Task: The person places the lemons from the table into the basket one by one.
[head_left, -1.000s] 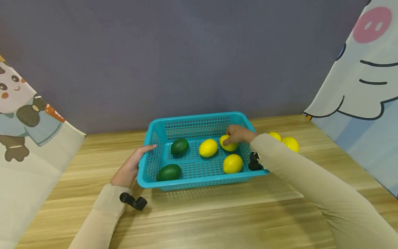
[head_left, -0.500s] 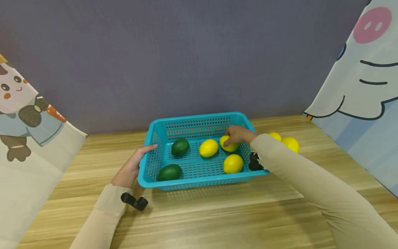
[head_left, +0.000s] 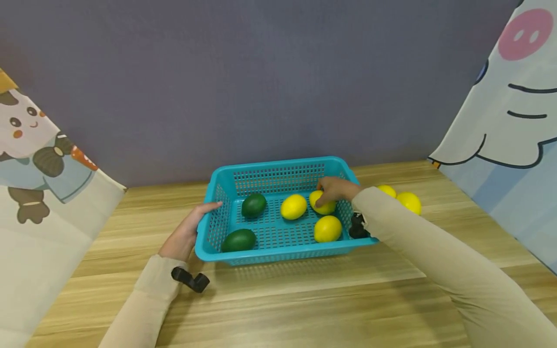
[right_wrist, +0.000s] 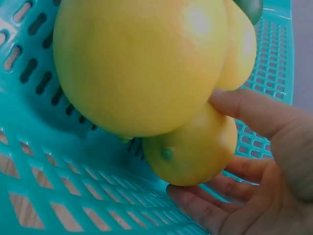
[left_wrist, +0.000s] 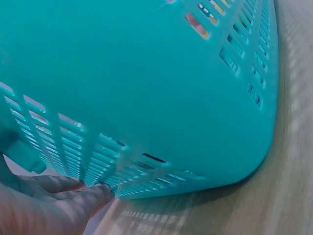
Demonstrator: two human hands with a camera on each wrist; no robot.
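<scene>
A turquoise plastic basket with slotted walls sits on the wooden table. My left hand grips its left side, thumb over the rim and fingers against the outer wall; those fingers also show in the left wrist view. Inside the basket, at the back right, my right hand holds a lemon between thumb and fingers. A second lemon lies in front of it and a third lemon to its left. Two dark green avocado-like fruits, one at the back and one in front, lie on the left side.
Two more yellow fruits lie on the table right of the basket, partly behind my right sleeve. A grey wall panel stands behind the table, with cartoon-printed sheets at both sides.
The whole head view shifts slightly, with the scene sliding a little to the right. Both hands keep their places on the basket and the lemon.
</scene>
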